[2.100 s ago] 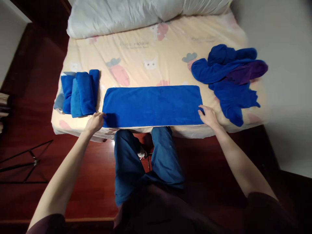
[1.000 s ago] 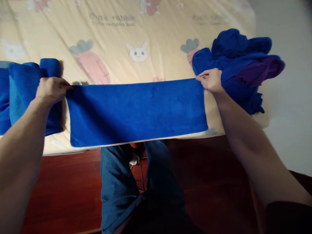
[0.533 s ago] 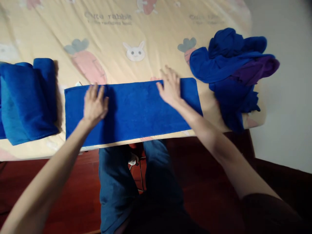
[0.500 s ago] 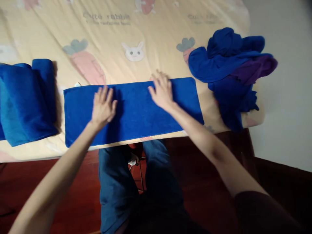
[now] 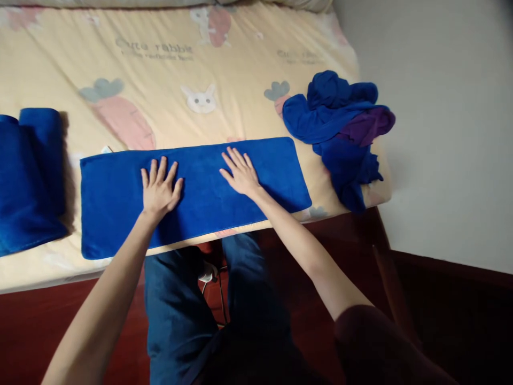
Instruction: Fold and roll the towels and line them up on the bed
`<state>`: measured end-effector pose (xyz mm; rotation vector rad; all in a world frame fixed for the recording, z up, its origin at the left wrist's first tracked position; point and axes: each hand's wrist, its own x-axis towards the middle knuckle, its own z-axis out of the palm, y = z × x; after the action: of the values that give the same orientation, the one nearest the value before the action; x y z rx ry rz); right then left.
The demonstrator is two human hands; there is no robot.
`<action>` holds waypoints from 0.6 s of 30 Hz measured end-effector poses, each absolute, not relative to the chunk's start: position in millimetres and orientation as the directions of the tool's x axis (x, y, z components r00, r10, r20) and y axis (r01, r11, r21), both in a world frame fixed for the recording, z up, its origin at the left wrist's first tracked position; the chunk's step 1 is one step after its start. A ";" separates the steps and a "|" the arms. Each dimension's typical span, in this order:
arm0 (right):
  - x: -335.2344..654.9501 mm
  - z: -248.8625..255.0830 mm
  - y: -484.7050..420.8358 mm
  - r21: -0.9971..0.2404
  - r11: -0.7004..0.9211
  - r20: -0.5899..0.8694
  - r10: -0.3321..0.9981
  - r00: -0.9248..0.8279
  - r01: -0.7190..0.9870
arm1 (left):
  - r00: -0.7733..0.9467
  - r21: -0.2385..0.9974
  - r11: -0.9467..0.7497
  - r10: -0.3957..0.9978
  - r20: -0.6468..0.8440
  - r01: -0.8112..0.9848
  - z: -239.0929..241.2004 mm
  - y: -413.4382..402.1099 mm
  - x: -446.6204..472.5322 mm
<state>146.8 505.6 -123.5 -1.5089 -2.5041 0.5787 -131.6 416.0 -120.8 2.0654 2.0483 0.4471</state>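
A blue towel [image 5: 204, 198] lies flat as a long rectangle along the near edge of the bed. My left hand [image 5: 159, 190] rests on its left half, palm down and fingers spread. On the right half, my right hand [image 5: 242, 174] lies flat with its fingers stretched out. Neither hand grips the cloth. A small white tag [image 5: 106, 149] pokes out past the towel's far edge, toward the left.
Folded blue towels [image 5: 34, 182] sit at the left, partly out of view. A crumpled heap of blue and purple cloths [image 5: 340, 117] lies at the right, near the white wall [image 5: 449, 133]. The bed wears a yellow sheet [image 5: 224, 69] printed with rabbits and carrots.
The view has shifted, so everything appears further left. Both hands have slid toward me from the towel's far edge and now lie flatter with fingers spread. The towel keeps its shape.
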 end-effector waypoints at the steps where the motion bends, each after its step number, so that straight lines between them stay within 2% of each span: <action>1: 159.0 -125.4 509.8 -0.396 0.388 -0.066 0.892 -0.447 0.833 | -0.037 0.346 0.009 0.997 0.074 0.938 -120.5 412.8 -142.7; 6: 221.2 -135.9 537.0 -0.364 0.272 -0.016 0.954 -0.298 0.891 | -0.215 0.402 0.164 0.973 0.084 0.901 -123.6 410.7 -200.9; 9: 253.0 -138.4 554.4 -0.318 0.191 -0.028 0.977 -0.210 0.929 | -0.256 0.447 0.194 0.963 0.082 0.873 -125.0 416.4 -228.7; 13: 283.4 -138.3 571.4 -0.255 0.068 -0.048 0.995 -0.083 0.964 | -0.294 0.429 0.231 0.952 0.087 0.873 -127.4 424.9 -252.9; 18: 286.1 -126.1 577.6 -0.023 0.040 -0.164 0.985 -0.044 0.999 | -0.412 0.407 0.365 0.910 0.032 0.838 -129.8 439.0 -266.7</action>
<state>286.1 577.6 -126.1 -2.2404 -2.3373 0.2123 -266.7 439.0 -129.8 1.5756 2.4251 0.5421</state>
